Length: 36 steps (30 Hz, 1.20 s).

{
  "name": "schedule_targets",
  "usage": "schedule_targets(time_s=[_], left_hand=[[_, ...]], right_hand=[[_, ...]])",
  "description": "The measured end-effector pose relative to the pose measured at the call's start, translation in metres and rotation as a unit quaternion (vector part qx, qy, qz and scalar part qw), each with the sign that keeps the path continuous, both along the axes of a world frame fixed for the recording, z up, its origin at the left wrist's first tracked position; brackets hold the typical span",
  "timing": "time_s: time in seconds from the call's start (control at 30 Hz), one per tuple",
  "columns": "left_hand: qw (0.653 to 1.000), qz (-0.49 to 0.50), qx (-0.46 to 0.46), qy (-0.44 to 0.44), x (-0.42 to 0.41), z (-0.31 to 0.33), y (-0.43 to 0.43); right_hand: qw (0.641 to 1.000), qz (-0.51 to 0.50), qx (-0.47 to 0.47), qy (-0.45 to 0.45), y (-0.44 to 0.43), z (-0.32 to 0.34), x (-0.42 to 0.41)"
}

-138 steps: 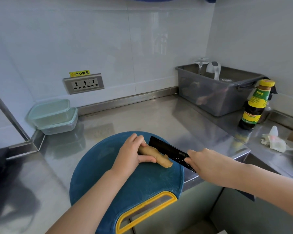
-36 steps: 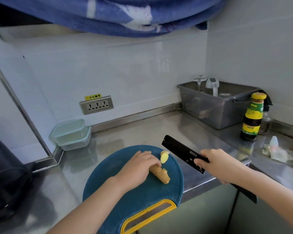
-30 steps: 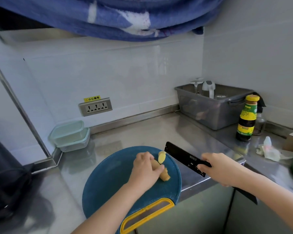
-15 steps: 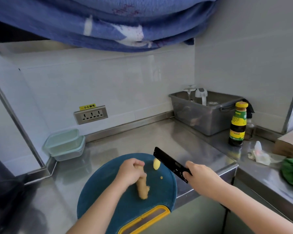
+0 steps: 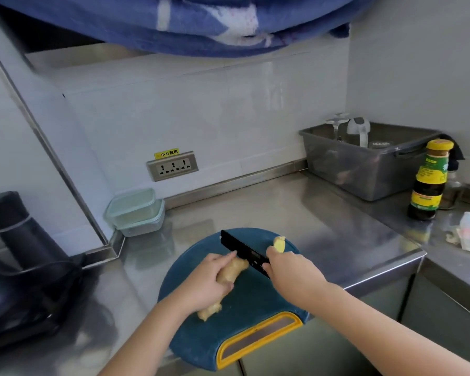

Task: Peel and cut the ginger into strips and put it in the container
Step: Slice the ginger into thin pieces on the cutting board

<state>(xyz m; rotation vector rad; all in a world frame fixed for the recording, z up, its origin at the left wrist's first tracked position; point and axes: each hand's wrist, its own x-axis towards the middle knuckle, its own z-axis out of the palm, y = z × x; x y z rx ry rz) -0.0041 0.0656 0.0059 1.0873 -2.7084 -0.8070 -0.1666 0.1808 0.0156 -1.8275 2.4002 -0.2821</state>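
Ginger point(image 5: 232, 270): lies slantwise on the blue cutting board point(image 5: 255, 302), near end toward you, far end under the blade. Skin looks tan and mostly on, so the peeling is hardly begun, by my reading. A small cut-off piece point(image 5: 279, 244) sits apart at the board's far right edge.

Your left hand point(image 5: 204, 283): fingers curled over the ginger's middle, pinning it to the board, fingertips just beside the blade. Tuck them back behind the knuckles before you press.

Your right hand point(image 5: 291, 270): closed round the handle of the black knife point(image 5: 242, 251), handle hidden in the grip. Blade crosses the ginger's far end. I cannot tell whether the edge has bitten.

For this step: the ginger is knobby and will want to roll. Trim one flat side first, rest it on that, then shave the skin in thin passes away from the holding hand.

Container point(image 5: 136, 213): lid on, against the back wall, well apart from the board. Bring it near and open it before the strips pile up.
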Motion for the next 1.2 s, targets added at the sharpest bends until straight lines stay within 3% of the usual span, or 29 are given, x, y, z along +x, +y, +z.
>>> schedule_targets(time_s=[0.13, 0.27, 0.37, 0.53, 0.63, 0.8, 1.2], left_hand=[[0.997, 0.022, -0.063, 0.047, 0.000, -0.018, 0.014], [0.983, 0.065, -0.132, 0.113, -0.008, -0.025, 0.016], [0.980, 0.108, -0.129, 0.108, -0.018, -0.022, 0.017], [0.977, 0.145, -0.126, 0.096, -0.027, -0.022, 0.013], [0.980, 0.164, -0.072, 0.090, -0.029, -0.020, 0.009], [0.981, 0.163, -0.076, 0.079, -0.029, -0.019, 0.008], [0.985, 0.149, -0.081, 0.042, -0.032, -0.015, 0.013]], right_hand=[[0.999, 0.004, 0.037, 0.013, -0.007, -0.003, 0.005], [0.993, 0.049, 0.079, -0.065, -0.007, 0.004, 0.003], [0.989, 0.046, 0.067, -0.124, -0.008, 0.003, 0.002], [0.992, 0.037, 0.021, -0.121, -0.007, -0.006, 0.008], [0.990, 0.030, 0.018, -0.137, -0.007, -0.005, 0.008], [0.985, 0.018, 0.018, -0.172, -0.007, -0.001, 0.010], [0.988, 0.000, -0.006, -0.151, 0.000, 0.001, 0.013]])
